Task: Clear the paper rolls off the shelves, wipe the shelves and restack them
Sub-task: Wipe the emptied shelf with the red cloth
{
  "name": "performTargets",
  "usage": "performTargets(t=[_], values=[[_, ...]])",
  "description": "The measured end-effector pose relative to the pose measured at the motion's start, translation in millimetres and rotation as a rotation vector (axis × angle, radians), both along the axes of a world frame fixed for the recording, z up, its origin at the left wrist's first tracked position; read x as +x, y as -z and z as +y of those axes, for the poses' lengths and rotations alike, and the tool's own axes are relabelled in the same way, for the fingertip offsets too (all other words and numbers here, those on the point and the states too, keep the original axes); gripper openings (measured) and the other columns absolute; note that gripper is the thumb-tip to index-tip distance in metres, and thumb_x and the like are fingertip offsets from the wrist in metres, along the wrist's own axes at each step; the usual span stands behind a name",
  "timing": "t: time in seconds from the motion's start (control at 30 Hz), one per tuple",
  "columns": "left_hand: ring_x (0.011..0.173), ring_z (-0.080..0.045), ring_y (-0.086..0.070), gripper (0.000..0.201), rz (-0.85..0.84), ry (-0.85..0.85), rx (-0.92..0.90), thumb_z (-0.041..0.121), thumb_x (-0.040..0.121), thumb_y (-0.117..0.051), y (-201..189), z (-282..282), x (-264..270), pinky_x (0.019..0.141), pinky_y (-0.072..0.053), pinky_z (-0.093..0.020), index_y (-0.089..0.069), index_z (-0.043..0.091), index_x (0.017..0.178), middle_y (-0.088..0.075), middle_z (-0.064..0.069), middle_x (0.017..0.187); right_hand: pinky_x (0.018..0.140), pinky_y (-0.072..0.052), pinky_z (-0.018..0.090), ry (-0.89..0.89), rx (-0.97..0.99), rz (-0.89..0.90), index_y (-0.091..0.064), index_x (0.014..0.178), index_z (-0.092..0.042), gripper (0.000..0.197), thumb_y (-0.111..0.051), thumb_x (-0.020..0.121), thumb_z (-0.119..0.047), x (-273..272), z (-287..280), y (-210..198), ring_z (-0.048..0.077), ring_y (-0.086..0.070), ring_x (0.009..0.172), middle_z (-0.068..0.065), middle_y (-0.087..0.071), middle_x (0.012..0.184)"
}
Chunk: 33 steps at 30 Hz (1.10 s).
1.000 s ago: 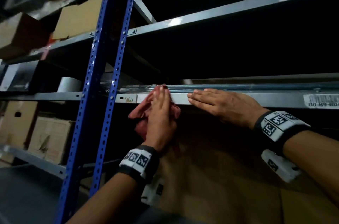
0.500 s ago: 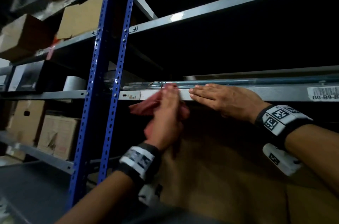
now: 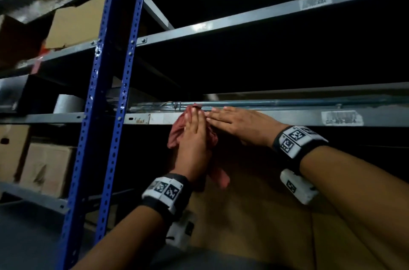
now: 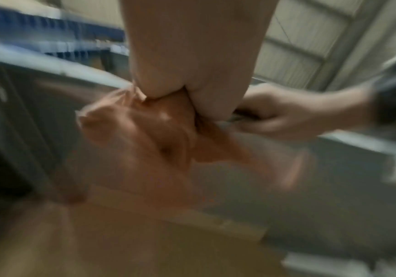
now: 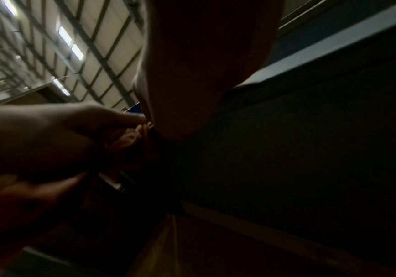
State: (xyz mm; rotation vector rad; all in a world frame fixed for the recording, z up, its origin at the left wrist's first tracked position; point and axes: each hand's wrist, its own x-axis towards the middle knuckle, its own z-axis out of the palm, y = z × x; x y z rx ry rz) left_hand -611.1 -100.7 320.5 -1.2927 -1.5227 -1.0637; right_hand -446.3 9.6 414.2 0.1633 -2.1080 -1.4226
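**Wiping the front lip of the middle shelf**

Pressing a red cloth [image 3: 192,137] against the grey shelf edge [image 3: 276,117] at the centre of the head view, the left hand [image 3: 194,137] lies flat with its fingers [image 3: 194,116] straight and pressed together, so the palm spreads force across the rag; loose folds hang below the wrist. Just right of it, the right hand [image 3: 241,126] rests on the same edge, its fingers extended and close together, their tips touching the left hand, probably to steady the reach. No paper roll sits where the hands work; one pale roll [image 3: 67,104] stands at the left of the frame, beyond the blue uprights [image 3: 115,97]. Restacking looks some way off.
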Motion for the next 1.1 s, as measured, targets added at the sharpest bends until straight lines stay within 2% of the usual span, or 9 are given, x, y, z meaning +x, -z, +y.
performTargets(t=[0.07,0.13,0.23,0.43,0.67,0.9,0.97,1.03,1.1], values=[[0.161,-0.032,0.008,0.076,0.048,-0.048,-0.034,0.023,0.101,-0.043,-4.0,-9.6,-4.3,0.132,-0.004,-0.043,-0.008,0.0,0.165,0.006,-0.02,0.172,0.126,-0.014,0.036,0.007,-0.014,0.033,-0.032,0.161,-0.008,0.078,-0.051,0.089,0.013,23.0,-1.7,6.9,0.027,-0.03,0.155,0.014,-0.031,0.168],[0.161,-0.033,0.004,0.067,0.057,-0.099,-0.052,0.02,0.106,-0.035,-7.5,-14.8,-7.9,0.132,-0.003,-0.043,-0.011,-0.004,0.164,0.001,-0.023,0.172,0.125,-0.025,0.04,0.024,-0.027,0.098,-0.039,0.157,-0.004,0.067,-0.042,0.092,0.007,57.8,6.8,21.3,0.031,-0.04,0.15,0.019,-0.039,0.163],[0.161,-0.033,0.009,0.069,-0.03,-0.1,-0.076,0.011,0.107,-0.04,-12.6,-12.3,7.2,0.129,0.006,-0.036,-0.004,-0.003,0.164,0.008,-0.024,0.172,0.125,-0.03,0.047,0.174,0.045,0.12,-0.031,0.16,-0.003,0.07,-0.052,0.094,0.002,129.3,32.1,43.0,0.034,-0.035,0.152,0.02,-0.031,0.166],[0.16,-0.038,0.008,0.078,-0.182,-0.106,-0.051,0.008,0.104,-0.053,-18.7,-0.3,23.3,0.131,-0.003,-0.047,-0.004,-0.005,0.164,0.007,-0.027,0.171,0.126,-0.024,0.049,0.269,0.092,0.171,-0.021,0.163,-0.007,0.083,-0.054,0.087,0.004,250.7,67.2,32.4,0.035,-0.027,0.155,0.019,-0.022,0.169],[0.161,-0.039,-0.005,0.092,-0.339,-0.063,0.129,-0.003,0.08,-0.066,-23.0,24.9,48.1,0.13,-0.006,-0.041,-0.022,-0.005,0.161,-0.01,-0.027,0.171,0.128,-0.019,0.047,0.189,0.12,0.169,-0.011,0.166,-0.014,0.09,-0.053,0.09,0.008,271.5,106.3,23.6,0.028,-0.012,0.159,0.01,-0.007,0.174],[0.162,-0.027,0.003,0.1,0.094,0.07,0.15,-0.006,0.081,-0.064,-2.0,93.9,204.0,0.132,-0.009,-0.046,-0.014,0.007,0.167,-0.002,-0.012,0.175,0.128,-0.015,0.045,0.09,0.133,0.215,-0.016,0.166,-0.011,0.077,-0.05,0.098,-0.001,266.0,117.8,27.1,0.029,-0.015,0.158,0.012,-0.012,0.172],[0.162,-0.022,0.007,0.089,0.249,0.144,0.103,0.006,0.094,-0.062,1.3,108.0,233.6,0.132,-0.01,-0.045,-0.013,0.009,0.167,0.0,-0.009,0.176,0.128,-0.017,0.045,0.086,0.127,0.213,-0.016,0.166,-0.011,0.077,-0.05,0.097,-0.002,266.9,117.5,27.9,0.029,-0.018,0.158,0.013,-0.014,0.172],[0.162,-0.015,0.003,0.078,0.295,0.204,0.07,0.016,0.099,-0.055,-1.8,100.2,224.5,0.131,-0.015,-0.038,-0.017,0.013,0.167,-0.003,-0.003,0.176,0.127,-0.018,0.045,0.064,0.119,0.211,-0.018,0.165,-0.011,0.076,-0.051,0.097,-0.004,267.5,116.7,27.7,0.029,-0.021,0.157,0.014,-0.016,0.172],[0.161,-0.01,-0.005,0.087,0.257,0.215,0.067,-0.001,0.09,-0.06,-5.4,81.1,181.6,0.13,-0.019,-0.031,-0.025,0.019,0.166,-0.011,0.004,0.175,0.127,-0.02,0.046,0.051,0.115,0.211,-0.02,0.165,-0.012,0.075,-0.052,0.098,-0.005,267.9,117.5,27.2,0.03,-0.023,0.156,0.014,-0.018,0.171]])
